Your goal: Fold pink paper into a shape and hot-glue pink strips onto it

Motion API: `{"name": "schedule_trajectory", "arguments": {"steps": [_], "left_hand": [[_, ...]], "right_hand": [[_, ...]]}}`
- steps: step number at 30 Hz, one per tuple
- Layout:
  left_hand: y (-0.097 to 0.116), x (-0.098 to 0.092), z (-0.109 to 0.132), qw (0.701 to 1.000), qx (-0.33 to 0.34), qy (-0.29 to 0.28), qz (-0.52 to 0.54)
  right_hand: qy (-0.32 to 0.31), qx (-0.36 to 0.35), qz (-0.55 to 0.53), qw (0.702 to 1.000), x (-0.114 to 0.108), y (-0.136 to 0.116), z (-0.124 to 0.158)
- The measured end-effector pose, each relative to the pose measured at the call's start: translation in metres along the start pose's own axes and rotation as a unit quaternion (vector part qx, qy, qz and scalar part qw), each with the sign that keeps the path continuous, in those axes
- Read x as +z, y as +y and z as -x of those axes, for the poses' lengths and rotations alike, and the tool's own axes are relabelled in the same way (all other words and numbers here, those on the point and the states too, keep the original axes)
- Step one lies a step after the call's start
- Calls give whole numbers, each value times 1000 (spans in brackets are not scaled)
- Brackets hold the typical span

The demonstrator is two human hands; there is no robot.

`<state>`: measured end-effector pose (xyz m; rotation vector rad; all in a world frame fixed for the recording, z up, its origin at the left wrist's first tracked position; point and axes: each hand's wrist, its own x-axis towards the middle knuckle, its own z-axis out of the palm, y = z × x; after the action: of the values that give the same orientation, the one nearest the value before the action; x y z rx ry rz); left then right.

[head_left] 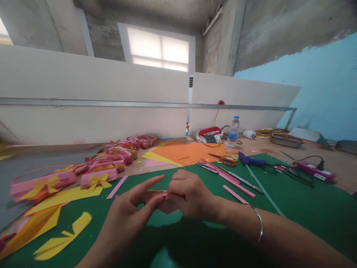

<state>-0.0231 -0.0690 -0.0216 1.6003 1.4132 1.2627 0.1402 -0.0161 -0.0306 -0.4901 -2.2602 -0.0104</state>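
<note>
A small piece of pink paper point(169, 207) is held between my two hands, just above the green mat point(195, 238). My left hand point(134, 204) pinches its left edge between thumb and fingers, with the index finger stretched out above. Curled fingers of my right hand point(188, 193) grip the right part and hide much of it. Pink paper strips point(235, 194) lie to the right of my hands, beside a metal ruler point(242, 180) and a craft knife point(208, 167). To the left rest a yellow paper bow shape point(65, 238) and another pink strip point(117, 187).
Pink paper bags with yellow bows point(99, 178) are heaped at the left. Orange sheets point(181, 150) lie ahead. Red-handled scissors point(227, 160), a blue glue gun point(252, 160) with its cable, a purple power strip point(315, 172) and a water bottle point(233, 132) stand or lie at the right.
</note>
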Motion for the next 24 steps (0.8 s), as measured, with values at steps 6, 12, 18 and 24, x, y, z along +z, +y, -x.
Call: {"name": "schedule_trajectory", "arguments": {"steps": [6, 12, 18, 24], "left_hand": [[0, -2, -5, 989, -65, 6, 131], [-3, -11, -12, 993, -42, 34, 101], [-6, -12, -10, 997, -10, 45, 58], [-12, -17, -9, 991, 72, 83, -76]], "right_hand": [[-47, 34, -69, 996, -20, 9, -7], [-44, 92, -89, 991, -35, 11, -6], [-58, 108, -116, 986, -31, 11, -5], [-67, 95, -141, 983, -26, 9, -5]]}}
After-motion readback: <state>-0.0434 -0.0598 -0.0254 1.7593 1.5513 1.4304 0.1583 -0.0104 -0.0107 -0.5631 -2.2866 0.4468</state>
